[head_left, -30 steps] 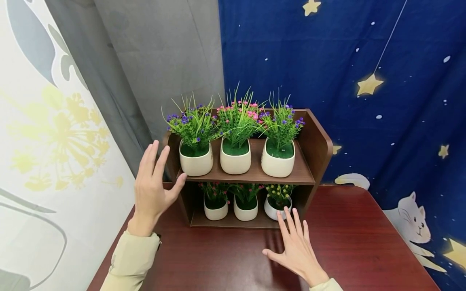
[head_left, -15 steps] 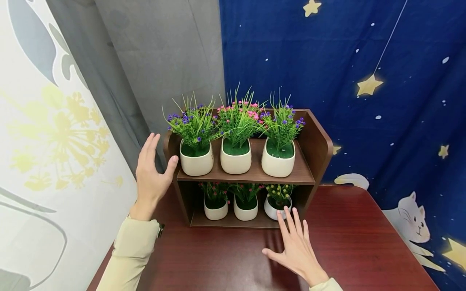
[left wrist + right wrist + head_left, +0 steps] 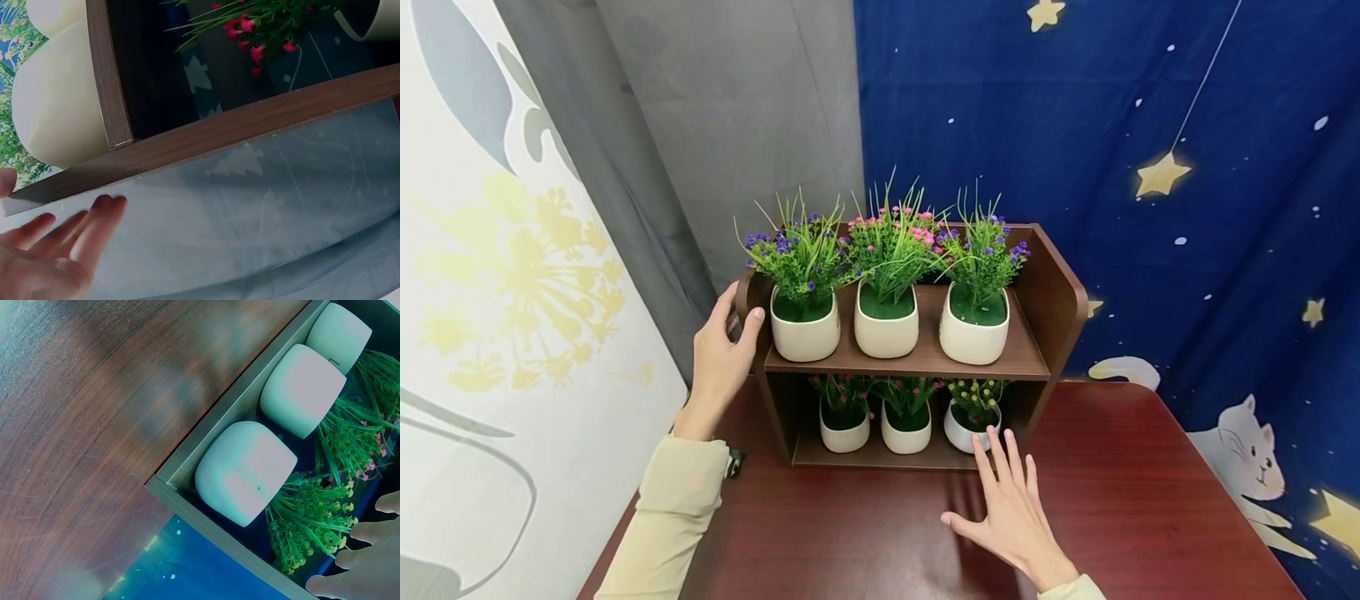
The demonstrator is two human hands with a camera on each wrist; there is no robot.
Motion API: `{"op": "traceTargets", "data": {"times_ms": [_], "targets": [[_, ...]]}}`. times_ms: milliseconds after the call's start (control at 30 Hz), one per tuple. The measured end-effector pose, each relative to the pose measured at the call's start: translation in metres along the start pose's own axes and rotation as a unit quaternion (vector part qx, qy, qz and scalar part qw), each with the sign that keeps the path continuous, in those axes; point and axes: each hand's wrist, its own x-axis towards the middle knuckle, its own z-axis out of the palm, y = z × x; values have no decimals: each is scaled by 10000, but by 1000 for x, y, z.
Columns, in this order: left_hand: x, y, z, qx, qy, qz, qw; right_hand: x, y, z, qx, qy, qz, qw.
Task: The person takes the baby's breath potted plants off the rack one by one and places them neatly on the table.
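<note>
A dark brown two-tier wooden shelf [image 3: 910,364] stands on the red-brown table. At its left side panel, my left hand [image 3: 718,358] has its thumb by the panel's front edge and its fingers along the outer face. In the left wrist view, the fingers [image 3: 103,219] lie just outside the panel edge, curved slightly. My right hand [image 3: 1011,517] is spread in front of the lower tier, holding nothing. Its fingertips overlap the white pot [image 3: 962,436] with yellow flowers in the head view.
Three cream pots stand on the top tier: purple-flowered left [image 3: 805,337], pink-flowered middle [image 3: 886,335], purple-flowered right [image 3: 973,340]. Two red-flowered pots, left [image 3: 845,437] and middle [image 3: 906,439], share the lower tier. Curtains, grey [image 3: 737,125] and blue with stars [image 3: 1000,100], hang behind.
My left hand has drawn back from in front of the top-left pot and come around the shelf's left panel. My right hand and the pots have stayed in place.
</note>
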Motion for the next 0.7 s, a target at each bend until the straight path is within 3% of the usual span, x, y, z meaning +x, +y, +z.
{"op": "traceTargets", "data": {"times_ms": [167,433,700], "targets": [[1,-3,0,223,116,204,9995,-1,-1,0,58,-48,86,9999],[1,-3,-1,227,82,267,9994,0,-4,-2,105,105,21,9999],[2,-9,10,540,751,552,9942,8,-12,-6,132,250,-171,9995]]}}
